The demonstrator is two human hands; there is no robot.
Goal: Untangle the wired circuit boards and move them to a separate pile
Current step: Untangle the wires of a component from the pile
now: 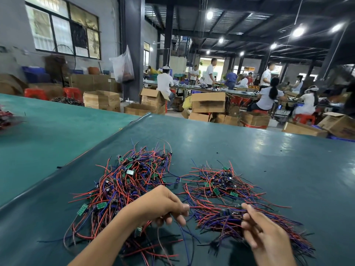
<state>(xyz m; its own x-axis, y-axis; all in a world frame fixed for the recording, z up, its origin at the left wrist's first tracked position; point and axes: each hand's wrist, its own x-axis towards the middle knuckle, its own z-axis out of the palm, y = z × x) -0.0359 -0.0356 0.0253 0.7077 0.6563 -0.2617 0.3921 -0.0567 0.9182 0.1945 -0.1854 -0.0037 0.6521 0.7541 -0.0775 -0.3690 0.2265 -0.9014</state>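
With our left hand (pixel 165 205) pinching loose wire ends (pixel 195 207) and our right hand (pixel 266 234) pinching a wired board (pixel 228 213) between the tangled pile (pixel 132 181) and the smaller pile (pixel 221 181) on the worktop (pixel 288 160), we should draw apart slowly, letting snagged leads slip free, never yanking.

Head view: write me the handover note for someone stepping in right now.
Left hand: pinches red and blue wires beside the tangled pile.
Right hand: grips the near bundle on the right.
A separated pile lies behind that bundle on the green mat.
Done: some wired boards sit apart on the right.
Left: the tangled pile, the largest heap here.
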